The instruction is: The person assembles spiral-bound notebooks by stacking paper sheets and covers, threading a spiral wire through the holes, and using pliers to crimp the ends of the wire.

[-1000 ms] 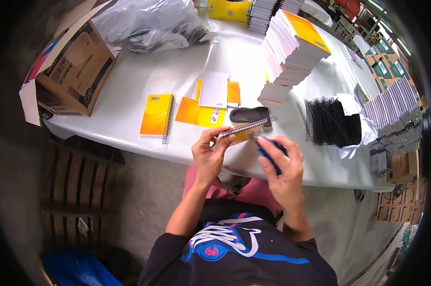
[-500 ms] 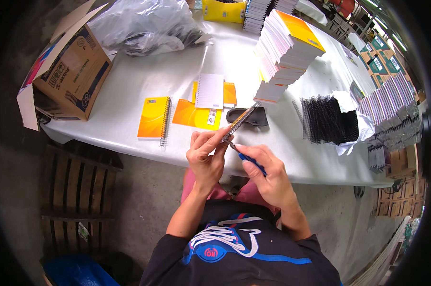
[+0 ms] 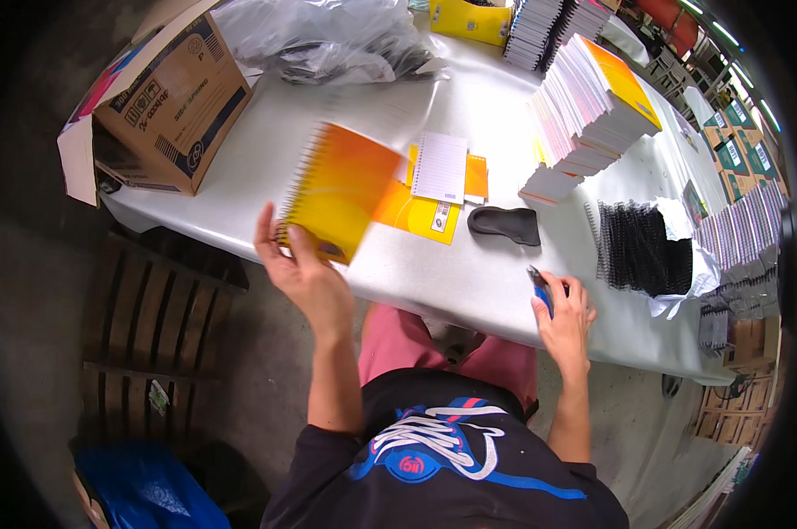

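Note:
My left hand (image 3: 310, 284) grips an orange and yellow spiral-bound notebook (image 3: 345, 189) by its lower corner, over the table's left part; motion smears the notebook. Near the table's front edge, my right hand (image 3: 564, 317) is closed round blue-handled pliers (image 3: 540, 287), jaws pointing away from me. Between the hands lie loose yellow covers (image 3: 425, 220) with a white wire-edged pad of paper (image 3: 440, 167) on top. A dark, sole-shaped piece (image 3: 504, 226) rests just beyond the pliers. The notebook in my left hand hides the table spot behind it.
A tall stack of unbound notebooks (image 3: 588, 110) stands at the far right of centre. Right of it are black spiral wires (image 3: 645, 247) and piled notebooks (image 3: 740, 231). An open cardboard box (image 3: 174, 110) and clear plastic bags (image 3: 328, 40) occupy the far left.
The hands have parted. My left hand has carried the notebook left and turned its cover into view; my right hand has drawn the pliers away from its wire, to the right and down toward the table.

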{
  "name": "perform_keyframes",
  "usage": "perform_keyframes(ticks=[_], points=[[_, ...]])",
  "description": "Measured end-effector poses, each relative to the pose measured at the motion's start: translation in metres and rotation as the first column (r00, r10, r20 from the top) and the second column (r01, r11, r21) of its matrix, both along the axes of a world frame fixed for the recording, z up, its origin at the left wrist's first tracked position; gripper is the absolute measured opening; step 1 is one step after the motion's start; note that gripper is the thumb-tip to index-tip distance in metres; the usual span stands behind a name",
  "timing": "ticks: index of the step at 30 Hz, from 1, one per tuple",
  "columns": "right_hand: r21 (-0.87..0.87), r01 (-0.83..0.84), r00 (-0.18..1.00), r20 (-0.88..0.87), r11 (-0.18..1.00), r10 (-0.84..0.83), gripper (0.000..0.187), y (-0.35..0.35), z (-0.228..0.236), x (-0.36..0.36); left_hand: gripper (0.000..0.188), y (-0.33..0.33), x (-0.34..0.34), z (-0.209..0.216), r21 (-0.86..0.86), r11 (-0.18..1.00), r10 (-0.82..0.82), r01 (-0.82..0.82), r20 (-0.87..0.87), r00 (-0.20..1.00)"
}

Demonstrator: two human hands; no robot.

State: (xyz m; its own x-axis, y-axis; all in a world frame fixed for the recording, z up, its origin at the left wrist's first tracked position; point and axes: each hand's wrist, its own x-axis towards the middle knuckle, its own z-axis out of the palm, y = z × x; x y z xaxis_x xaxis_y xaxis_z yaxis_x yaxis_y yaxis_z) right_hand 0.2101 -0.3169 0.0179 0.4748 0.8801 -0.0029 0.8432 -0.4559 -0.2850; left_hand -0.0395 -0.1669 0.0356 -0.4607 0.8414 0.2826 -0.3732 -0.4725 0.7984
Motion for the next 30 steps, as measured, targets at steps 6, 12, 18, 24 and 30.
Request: perform_keyframes(ticks=[6,12,18,24,30], points=[[0.228,-0.269,0.962,0.101,0.936,0.252,0.04,0.052,0.024,-0.018,0.039,0.047,-0.053,-0.058,-0.025,0.928,0.066,-0.373,-0.971,0.229],[0.325,-0.438,0.871,-0.077,0.838,0.485,0.044,0.172,0.025,-0.002,0.045,0.051,-0.073,-0.064,-0.245,0.898,-0.154,-0.365,-0.953,0.26],[0.078,-0.485,0.852,-0.184,0.871,0.491,0.078,0.278,-0.02,0.026,0.047,0.049,-0.029,-0.045,0.041,0.987,0.076,-0.158,-0.972,0.221],[-0.071,-0.54,0.839,-0.128,0.839,0.529,0.069,0.303,-0.006,0.012,0.049,0.093,0.035,-0.036,-0.199,0.95,-0.207,0.24,-0.978,0.009],[0.29,-0.372,0.926,0.052,0.882,0.373,0.028,0.259,0.028,0.001,0.063,0.153,0.061,-0.033,-0.414,0.907,-0.416,0.08,-0.909,0.011]])
